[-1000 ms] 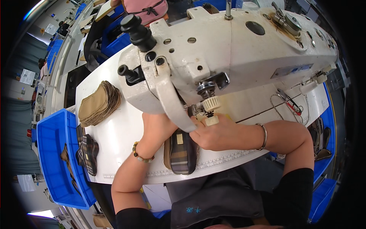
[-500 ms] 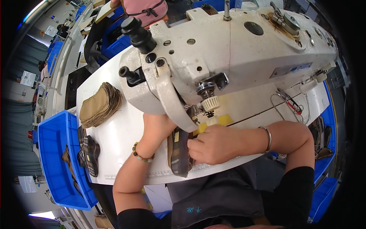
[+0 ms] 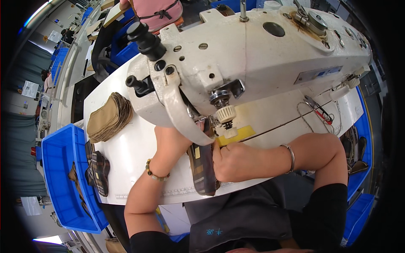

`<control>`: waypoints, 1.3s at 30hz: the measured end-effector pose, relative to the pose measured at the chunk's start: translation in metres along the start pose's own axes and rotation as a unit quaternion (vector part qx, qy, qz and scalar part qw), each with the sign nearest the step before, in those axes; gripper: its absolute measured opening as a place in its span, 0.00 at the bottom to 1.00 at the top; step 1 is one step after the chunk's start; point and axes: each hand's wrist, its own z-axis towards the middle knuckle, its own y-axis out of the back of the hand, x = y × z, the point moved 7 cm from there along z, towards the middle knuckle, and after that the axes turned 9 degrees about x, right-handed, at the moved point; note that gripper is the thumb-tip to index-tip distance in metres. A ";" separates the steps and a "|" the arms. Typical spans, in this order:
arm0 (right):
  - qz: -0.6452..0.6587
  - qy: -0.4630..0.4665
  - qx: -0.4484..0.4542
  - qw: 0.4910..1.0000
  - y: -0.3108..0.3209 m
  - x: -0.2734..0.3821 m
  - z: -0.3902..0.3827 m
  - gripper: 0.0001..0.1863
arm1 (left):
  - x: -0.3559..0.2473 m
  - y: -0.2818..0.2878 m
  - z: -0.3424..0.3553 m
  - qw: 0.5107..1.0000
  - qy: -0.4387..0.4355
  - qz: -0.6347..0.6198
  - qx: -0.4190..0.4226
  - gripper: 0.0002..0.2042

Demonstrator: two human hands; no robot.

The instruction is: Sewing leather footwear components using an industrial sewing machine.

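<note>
A dark plaid fabric piece [image 3: 203,173] with tan edging and a small pale label lies lengthwise under the sewing machine head [image 3: 145,101]. Its far end is hidden by the machine's white curved arm. My left hand [image 3: 172,139] rests along the piece's left side, with most of its fingers out of sight behind that arm. On the other side my right hand [image 3: 234,162] is closed at the fabric's right edge, index finger pointing up toward the needle area and the other fingers curled under. The needle itself cannot be made out.
Left on the white table [image 3: 139,168] are a stack of tan fabric pieces [image 3: 109,118] and some plaid pieces [image 3: 100,170]. A blue bin [image 3: 63,181] adjoins the left edge. Red-handled snips [image 3: 322,114] lie right, beyond a yellow strip [image 3: 238,135]. Another person [image 3: 158,12] sits ahead.
The fabric's near end has swung slightly right. My right index finger has straightened upward along its edge, and the hand has shifted a little right. The machine appears slightly farther left in view.
</note>
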 end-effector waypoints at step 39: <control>0.005 0.014 -0.006 1.000 0.013 0.037 -0.012 0.15 | -0.084 -0.015 -0.078 0.929 -0.247 0.235 0.140 0.30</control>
